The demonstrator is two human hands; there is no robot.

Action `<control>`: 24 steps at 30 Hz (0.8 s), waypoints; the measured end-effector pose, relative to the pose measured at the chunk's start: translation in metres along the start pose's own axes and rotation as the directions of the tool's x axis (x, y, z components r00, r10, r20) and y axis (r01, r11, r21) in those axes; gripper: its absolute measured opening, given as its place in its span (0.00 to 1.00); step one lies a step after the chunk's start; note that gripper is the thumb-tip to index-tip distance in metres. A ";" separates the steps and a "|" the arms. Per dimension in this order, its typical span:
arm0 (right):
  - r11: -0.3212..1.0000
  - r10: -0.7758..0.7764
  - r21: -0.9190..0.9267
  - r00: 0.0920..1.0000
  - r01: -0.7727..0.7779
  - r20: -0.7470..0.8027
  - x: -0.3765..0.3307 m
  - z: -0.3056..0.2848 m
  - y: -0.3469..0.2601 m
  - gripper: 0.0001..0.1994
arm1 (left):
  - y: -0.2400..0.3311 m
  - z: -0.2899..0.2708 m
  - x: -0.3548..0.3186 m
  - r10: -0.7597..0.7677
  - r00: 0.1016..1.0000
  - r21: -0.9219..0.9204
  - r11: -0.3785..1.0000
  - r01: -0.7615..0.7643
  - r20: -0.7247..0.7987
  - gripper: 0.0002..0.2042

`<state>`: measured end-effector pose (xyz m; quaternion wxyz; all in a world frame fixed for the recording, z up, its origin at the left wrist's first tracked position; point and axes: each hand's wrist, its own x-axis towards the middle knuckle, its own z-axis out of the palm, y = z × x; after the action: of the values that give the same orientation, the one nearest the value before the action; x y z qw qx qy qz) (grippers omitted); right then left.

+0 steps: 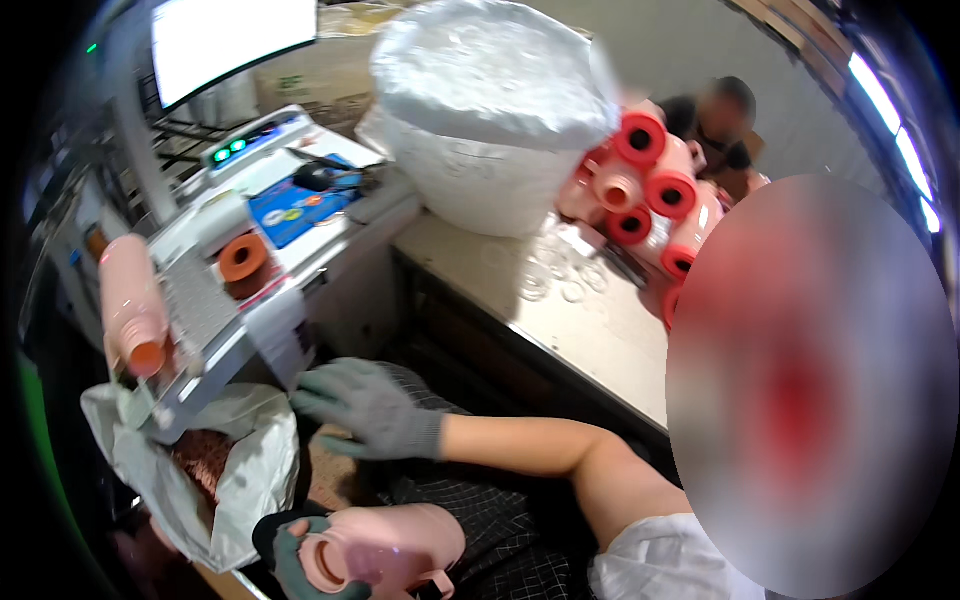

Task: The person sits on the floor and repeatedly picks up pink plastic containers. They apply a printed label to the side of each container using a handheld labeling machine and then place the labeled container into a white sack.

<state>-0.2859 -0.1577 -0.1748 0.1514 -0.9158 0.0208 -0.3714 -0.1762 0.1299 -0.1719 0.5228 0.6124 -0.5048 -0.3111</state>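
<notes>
My left hand (300, 560), in a grey-green glove, is wrapped around the mouth end of a pink bottle (405, 540) above my lap. The bottle has no lid, and its mouth faces left. My right arm crosses from the lower right. Its gloved right hand (370, 408) is open with fingers apart and nothing in it. It hovers beside the front of a white bench machine (205, 375). Below that machine hangs an open whitish bag (255, 475) with pinkish-brown scraps inside. Another pink bottle (133, 300) lies tilted at the machine's left side, its open mouth toward me.
A big white sack (480, 170) stands on the pale table (600, 350), near loose clear rings (545, 275). Pink bottles (640, 185) are stacked behind. An orange tape roll (245, 263) sits on the machine below a lit screen (230, 45). Another person (725, 125) is beyond. A blurred oval hides the right.
</notes>
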 end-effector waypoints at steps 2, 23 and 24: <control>0.961 0.220 -0.159 0.974 -0.226 -0.055 -0.079 -0.071 0.017 0.29 | 0.002 -0.007 0.001 -0.025 0.999 0.085 0.996 0.028 -0.032 0.45; -0.599 0.759 -0.724 -0.532 -0.342 -0.376 -0.483 -0.565 -0.089 0.58 | 0.029 0.034 0.071 -0.297 0.952 0.154 0.940 0.305 -0.075 0.31; -0.430 0.836 -0.798 -0.519 -0.422 -0.175 -0.515 -0.602 -0.104 0.54 | 0.032 0.034 0.081 -0.304 0.952 0.221 0.926 0.305 -0.039 0.30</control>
<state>-1.0797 -0.1387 -0.0834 0.0979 -0.5230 0.7889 0.3074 -0.1927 0.0444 -0.1389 0.3968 0.7390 -0.4345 -0.3282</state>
